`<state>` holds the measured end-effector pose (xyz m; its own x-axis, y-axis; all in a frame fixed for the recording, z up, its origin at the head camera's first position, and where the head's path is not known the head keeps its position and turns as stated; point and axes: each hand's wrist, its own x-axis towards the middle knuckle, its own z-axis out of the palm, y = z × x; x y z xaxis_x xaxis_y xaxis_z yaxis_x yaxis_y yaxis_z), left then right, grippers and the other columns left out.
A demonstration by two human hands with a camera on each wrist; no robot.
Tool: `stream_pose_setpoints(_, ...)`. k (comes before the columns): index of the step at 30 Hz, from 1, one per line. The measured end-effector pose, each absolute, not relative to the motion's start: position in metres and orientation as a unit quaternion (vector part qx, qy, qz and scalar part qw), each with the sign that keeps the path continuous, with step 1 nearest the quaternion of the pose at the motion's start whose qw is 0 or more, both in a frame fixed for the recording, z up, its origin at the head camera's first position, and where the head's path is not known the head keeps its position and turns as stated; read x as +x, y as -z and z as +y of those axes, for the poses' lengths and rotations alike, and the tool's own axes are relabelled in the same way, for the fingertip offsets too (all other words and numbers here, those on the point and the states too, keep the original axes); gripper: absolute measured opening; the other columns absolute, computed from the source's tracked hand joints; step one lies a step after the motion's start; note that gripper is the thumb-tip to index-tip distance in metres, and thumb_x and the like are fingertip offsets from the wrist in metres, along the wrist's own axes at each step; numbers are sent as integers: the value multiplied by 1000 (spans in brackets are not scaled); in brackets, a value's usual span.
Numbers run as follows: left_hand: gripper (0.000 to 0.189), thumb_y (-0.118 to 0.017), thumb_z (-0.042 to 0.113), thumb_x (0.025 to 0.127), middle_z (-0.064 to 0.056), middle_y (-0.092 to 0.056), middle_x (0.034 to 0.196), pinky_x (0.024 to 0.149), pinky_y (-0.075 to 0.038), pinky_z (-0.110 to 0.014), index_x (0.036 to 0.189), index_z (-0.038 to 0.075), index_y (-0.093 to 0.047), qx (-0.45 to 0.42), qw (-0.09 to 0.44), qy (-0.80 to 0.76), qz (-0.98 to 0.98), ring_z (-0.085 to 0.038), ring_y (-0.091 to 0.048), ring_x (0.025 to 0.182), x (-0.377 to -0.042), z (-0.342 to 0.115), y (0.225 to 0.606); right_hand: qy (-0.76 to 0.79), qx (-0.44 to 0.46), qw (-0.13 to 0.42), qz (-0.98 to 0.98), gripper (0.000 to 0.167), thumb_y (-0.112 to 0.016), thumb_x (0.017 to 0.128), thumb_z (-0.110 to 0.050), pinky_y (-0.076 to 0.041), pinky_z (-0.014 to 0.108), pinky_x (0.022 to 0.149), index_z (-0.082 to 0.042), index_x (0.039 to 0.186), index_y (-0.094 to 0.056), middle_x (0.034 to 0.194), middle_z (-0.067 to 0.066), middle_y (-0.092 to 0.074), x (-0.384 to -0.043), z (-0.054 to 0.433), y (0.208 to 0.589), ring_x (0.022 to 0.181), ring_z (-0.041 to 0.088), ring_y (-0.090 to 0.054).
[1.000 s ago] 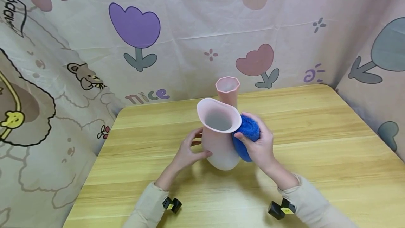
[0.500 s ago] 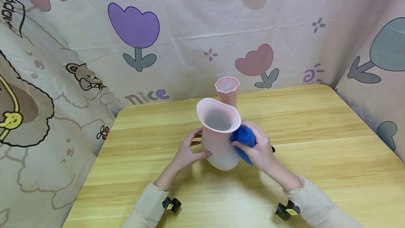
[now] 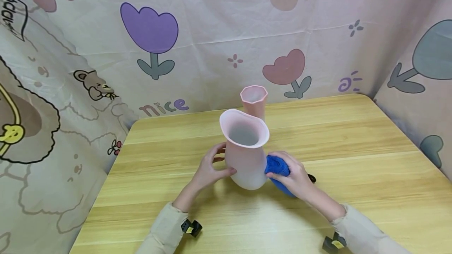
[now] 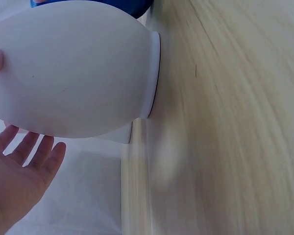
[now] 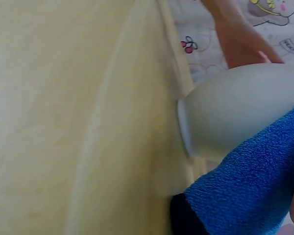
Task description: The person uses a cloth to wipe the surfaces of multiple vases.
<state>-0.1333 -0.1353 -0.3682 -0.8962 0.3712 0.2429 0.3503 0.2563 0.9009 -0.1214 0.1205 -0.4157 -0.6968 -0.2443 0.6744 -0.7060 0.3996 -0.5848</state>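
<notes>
A pale pink-to-white vase (image 3: pixel 247 167) with a wavy flared rim stands upright on the wooden table. My left hand (image 3: pixel 210 168) holds its left side, thumb in front and fingers behind; the left wrist view shows this hand (image 4: pixel 24 176) around the vase's body (image 4: pixel 78 68). On the other side, my right hand (image 3: pixel 294 173) grips a bunched blue terry cloth (image 3: pixel 277 166) low beside the vase. The right wrist view shows the cloth (image 5: pixel 255 181) with a dark end (image 5: pixel 183 215), overlapping the vase (image 5: pixel 235 107); whether they touch is hard to tell.
Behind the first vase stands a slimmer pink vase (image 3: pixel 255 103) with an angular rim, its lower part hidden. The wooden table (image 3: pixel 353 148) meets a printed fabric backdrop (image 3: pixel 212 19) at the back and sides.
My right hand has slid the blue cloth down along the vase's right side and then outward, toward the table. The left hand and both vases have stayed in place.
</notes>
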Motion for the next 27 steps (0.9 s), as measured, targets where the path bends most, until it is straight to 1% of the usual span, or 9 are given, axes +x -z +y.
stream_pose_setpoints(3, 68, -73, 1, 70, -20, -47, 125, 89, -42, -58, 130, -2, -41, 226, 10, -566, 793, -36, -45, 111, -133, -135, 368, -445, 293, 235, -813, 53, -80, 61, -4, -49, 31, 86, -2, 110, -58, 108, 10, -62, -121, 124, 420, 99, 26, -58)
stream_pose_setpoints(5, 68, -73, 1, 70, -20, -47, 125, 89, -42, -57, 130, -2, -41, 224, 11, -566, 794, -35, -45, 111, -133, -136, 369, -437, 289, 221, -823, 51, -80, 63, -7, -50, 42, 83, -3, 109, -59, 108, 8, -62, -120, 126, 422, 100, 26, -58)
stream_pose_setpoints(7, 68, -73, 1, 70, -20, -47, 126, 89, -42, -56, 130, -1, -41, 222, 11, -565, 795, -35, -45, 111, -133, -136, 369, -430, 288, 202, -832, 49, -79, 65, -10, -50, 46, 80, -5, 109, -59, 108, 7, -63, -120, 127, 424, 101, 25, -58)
stream_pose_setpoints(11, 69, -73, 2, 69, -19, -47, 126, 90, -43, -54, 130, -1, -41, 221, 11, -563, 797, -34, -45, 111, -133, -137, 370, -422, 286, 154, -847, 47, -77, 70, -18, -50, 43, 82, -8, 112, -59, 110, 3, -62, -119, 130, 429, 103, 22, -58)
stream_pose_setpoints(17, 68, -73, 2, 70, -19, -47, 125, 89, -43, -55, 130, -1, -41, 225, 8, -563, 795, -34, -46, 111, -134, -136, 371, -408, 271, 83, -868, 52, -73, 74, -28, -48, 43, 87, -6, 118, -57, 115, 8, -60, -120, 132, 438, 108, 26, -56)
stream_pose_setpoints(27, 69, -73, 1, 69, -20, -47, 126, 89, -43, -56, 131, -1, -41, 227, 7, -563, 795, -35, -45, 111, -134, -136, 371, -364, 271, 45, -890, 56, -74, 73, -29, -48, 43, 87, -3, 120, -55, 115, 10, -61, -124, 129, 441, 106, 27, -56)
